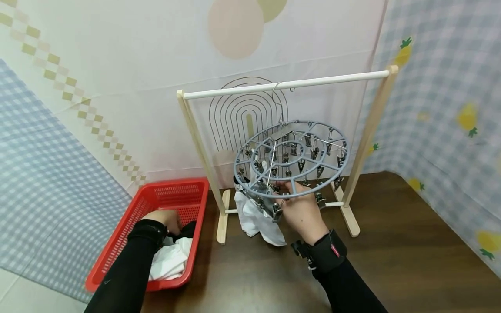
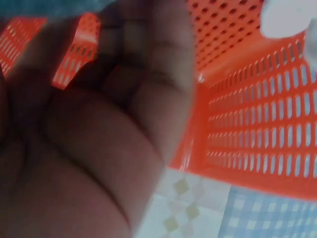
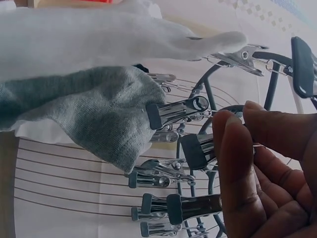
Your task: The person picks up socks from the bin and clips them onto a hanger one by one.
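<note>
In the head view my left hand (image 1: 166,219) reaches down into the red basket (image 1: 142,284), beside black cloth (image 1: 187,230) and folded white cloth (image 1: 172,258). A blurred blue-grey cloth (image 2: 59,7) lies at its fingers in the left wrist view; I cannot tell if they grip it. My right hand (image 1: 301,213) is under the round grey clip hanger (image 1: 291,194), pinching a metal clip (image 3: 195,151) with dark tips between thumb and index finger. Close by, a grey sock (image 3: 111,111) and a white sock (image 3: 99,37) hang from other clips.
The hanger hooks over the white bar (image 1: 336,80) of a wooden stand (image 1: 195,139) on the brown table (image 1: 411,243). Several more metal clips (image 3: 193,208) dangle from its rings. Patterned cloth (image 1: 117,65) covers the back and both sides.
</note>
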The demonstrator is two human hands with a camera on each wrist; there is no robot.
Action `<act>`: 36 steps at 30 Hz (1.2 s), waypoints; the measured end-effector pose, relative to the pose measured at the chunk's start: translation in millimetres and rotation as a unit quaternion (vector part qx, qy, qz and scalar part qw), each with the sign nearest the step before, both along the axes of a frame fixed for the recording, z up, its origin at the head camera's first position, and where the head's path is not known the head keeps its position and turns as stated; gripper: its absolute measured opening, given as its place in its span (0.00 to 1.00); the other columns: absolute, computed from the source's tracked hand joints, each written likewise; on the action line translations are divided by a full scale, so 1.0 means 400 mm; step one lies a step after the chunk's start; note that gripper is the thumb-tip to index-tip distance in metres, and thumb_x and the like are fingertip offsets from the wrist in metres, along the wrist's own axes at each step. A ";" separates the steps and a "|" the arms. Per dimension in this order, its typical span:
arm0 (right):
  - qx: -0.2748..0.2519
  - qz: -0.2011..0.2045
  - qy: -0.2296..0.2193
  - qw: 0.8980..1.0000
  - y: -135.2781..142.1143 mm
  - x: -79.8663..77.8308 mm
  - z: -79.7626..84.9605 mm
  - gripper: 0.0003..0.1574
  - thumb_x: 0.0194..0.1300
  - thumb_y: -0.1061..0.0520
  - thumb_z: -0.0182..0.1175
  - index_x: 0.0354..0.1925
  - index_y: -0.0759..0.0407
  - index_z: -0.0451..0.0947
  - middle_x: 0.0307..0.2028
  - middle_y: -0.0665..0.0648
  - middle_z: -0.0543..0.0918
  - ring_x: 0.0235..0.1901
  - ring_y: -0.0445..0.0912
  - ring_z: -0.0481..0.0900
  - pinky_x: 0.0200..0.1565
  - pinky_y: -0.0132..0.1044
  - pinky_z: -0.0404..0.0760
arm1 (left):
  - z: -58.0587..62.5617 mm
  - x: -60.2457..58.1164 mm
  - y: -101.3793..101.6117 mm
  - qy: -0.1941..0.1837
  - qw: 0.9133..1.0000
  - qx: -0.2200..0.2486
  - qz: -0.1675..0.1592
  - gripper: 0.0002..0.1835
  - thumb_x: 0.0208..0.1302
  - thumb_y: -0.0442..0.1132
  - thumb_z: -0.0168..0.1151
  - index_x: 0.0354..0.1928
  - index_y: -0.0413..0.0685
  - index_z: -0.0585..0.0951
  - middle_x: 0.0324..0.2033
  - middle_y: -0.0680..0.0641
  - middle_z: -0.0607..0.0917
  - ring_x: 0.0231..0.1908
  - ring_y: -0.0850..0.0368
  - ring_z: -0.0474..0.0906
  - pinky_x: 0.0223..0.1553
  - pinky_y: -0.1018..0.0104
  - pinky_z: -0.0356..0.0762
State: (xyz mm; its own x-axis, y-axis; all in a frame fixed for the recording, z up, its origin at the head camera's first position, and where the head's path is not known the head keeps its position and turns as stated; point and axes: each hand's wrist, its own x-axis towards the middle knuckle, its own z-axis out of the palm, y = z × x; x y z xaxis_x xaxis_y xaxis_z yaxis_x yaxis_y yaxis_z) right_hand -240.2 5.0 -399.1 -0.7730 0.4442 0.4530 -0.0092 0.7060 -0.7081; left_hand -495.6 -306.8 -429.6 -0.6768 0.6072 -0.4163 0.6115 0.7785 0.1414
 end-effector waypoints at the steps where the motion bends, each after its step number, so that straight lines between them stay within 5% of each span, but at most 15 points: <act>1: -0.009 0.002 -0.003 1.000 0.002 0.002 0.001 0.19 0.61 0.54 0.67 0.51 0.54 0.81 0.44 0.55 0.87 0.44 0.45 0.81 0.47 0.45 0.84 | 0.001 0.003 0.002 -0.002 1.000 -0.014 -0.003 0.16 0.52 0.35 0.64 0.12 0.56 0.72 0.13 0.57 0.66 0.17 0.61 0.57 0.21 0.66 0.58; 5: -0.024 0.007 -0.011 1.000 0.008 0.007 0.003 0.20 0.63 0.53 0.66 0.53 0.54 0.79 0.46 0.55 0.86 0.44 0.44 0.81 0.46 0.44 0.84 | 0.001 0.001 0.003 -0.011 0.999 -0.028 -0.022 0.23 0.55 0.34 0.62 0.10 0.59 0.62 0.13 0.57 0.57 0.17 0.61 0.50 0.22 0.67 0.52; 11: -0.025 0.015 -0.006 1.000 0.005 0.003 0.006 0.21 0.64 0.51 0.66 0.53 0.54 0.80 0.46 0.55 0.86 0.43 0.43 0.81 0.44 0.43 0.84 | 0.031 -0.028 -0.008 0.003 0.997 0.077 -0.015 0.27 0.61 0.42 0.67 0.11 0.57 0.62 0.13 0.56 0.57 0.16 0.60 0.52 0.22 0.65 0.57; 14: -0.023 0.011 0.001 1.000 0.006 0.006 0.010 0.20 0.63 0.52 0.67 0.52 0.54 0.81 0.46 0.55 0.86 0.42 0.43 0.81 0.42 0.43 0.85 | 0.066 -0.031 -0.004 0.041 0.991 0.116 -0.050 0.16 0.62 0.40 0.66 0.17 0.52 0.75 0.16 0.54 0.71 0.20 0.60 0.64 0.27 0.61 0.69; 17: -0.018 0.004 0.003 1.000 0.010 0.007 0.011 0.19 0.62 0.52 0.67 0.51 0.54 0.81 0.45 0.55 0.87 0.41 0.44 0.81 0.40 0.43 0.84 | 0.089 -0.025 0.006 0.050 0.985 0.147 -0.079 0.02 0.63 0.38 0.65 0.34 0.48 0.85 0.31 0.48 0.84 0.32 0.56 0.76 0.38 0.53 0.78; 19: -0.012 0.003 0.002 1.000 0.013 0.008 0.013 0.19 0.62 0.53 0.67 0.51 0.55 0.81 0.45 0.56 0.86 0.41 0.44 0.81 0.41 0.44 0.84 | 0.095 -0.020 0.016 0.039 0.983 0.158 -0.084 0.07 0.63 0.38 0.64 0.42 0.47 0.85 0.39 0.47 0.87 0.36 0.55 0.78 0.41 0.51 0.80; 23: -0.013 0.009 0.002 1.000 0.015 0.006 0.007 0.19 0.62 0.54 0.67 0.51 0.56 0.81 0.46 0.56 0.86 0.41 0.44 0.82 0.42 0.43 0.85 | 0.076 -0.011 0.038 -0.001 0.985 0.152 -0.077 0.08 0.65 0.45 0.64 0.37 0.49 0.84 0.30 0.48 0.85 0.26 0.58 0.74 0.32 0.58 0.76; 26: -0.031 0.011 0.002 0.999 0.015 0.006 0.002 0.19 0.62 0.54 0.67 0.51 0.55 0.81 0.46 0.55 0.86 0.42 0.42 0.81 0.41 0.42 0.85 | 0.066 -0.005 0.043 0.021 0.983 0.159 -0.085 0.08 0.65 0.47 0.64 0.33 0.51 0.84 0.27 0.49 0.84 0.26 0.58 0.74 0.32 0.58 0.76; 30: -0.058 0.021 0.001 0.998 0.015 0.009 0.003 0.18 0.62 0.58 0.66 0.51 0.54 0.82 0.45 0.55 0.87 0.43 0.41 0.81 0.42 0.41 0.85 | 0.136 0.056 0.032 0.123 0.967 0.191 -0.112 0.04 0.65 0.38 0.63 0.37 0.48 0.86 0.32 0.47 0.87 0.35 0.53 0.79 0.40 0.50 0.80; 33: -0.063 0.026 0.004 0.998 0.018 0.011 0.005 0.17 0.63 0.59 0.65 0.51 0.54 0.82 0.44 0.55 0.87 0.43 0.41 0.81 0.44 0.42 0.84 | 0.240 0.159 0.037 0.185 0.947 0.236 -0.119 0.06 0.64 0.34 0.63 0.41 0.48 0.85 0.37 0.47 0.88 0.38 0.53 0.81 0.42 0.48 0.81; 36: -0.065 0.016 0.003 0.998 0.023 0.015 0.005 0.16 0.63 0.58 0.65 0.50 0.54 0.82 0.44 0.54 0.86 0.43 0.42 0.80 0.46 0.43 0.83 | 0.321 0.277 0.069 0.199 0.922 0.297 -0.147 0.06 0.63 0.37 0.65 0.41 0.54 0.83 0.35 0.54 0.87 0.35 0.61 0.79 0.39 0.54 0.82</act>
